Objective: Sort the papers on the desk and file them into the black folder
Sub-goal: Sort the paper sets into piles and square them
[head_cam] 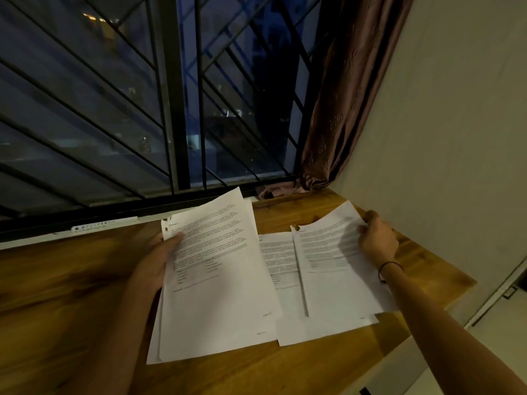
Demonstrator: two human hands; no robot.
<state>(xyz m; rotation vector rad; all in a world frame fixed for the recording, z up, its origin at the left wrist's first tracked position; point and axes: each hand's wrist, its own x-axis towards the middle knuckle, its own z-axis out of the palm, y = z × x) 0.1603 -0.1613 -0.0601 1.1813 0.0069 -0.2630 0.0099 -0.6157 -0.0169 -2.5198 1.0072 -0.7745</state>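
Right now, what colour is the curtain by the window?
Brownish-pink, faintly patterned curtain; head view.

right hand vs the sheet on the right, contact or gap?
Touching. The head view shows the right hand pinching the far right edge of the right sheet, lifting that edge above the paper lying on the desk.

My left hand [155,260] grips a paper stack [216,280] — thumb on top; my right hand [376,240] pinches a sheet's [336,269] far edge.
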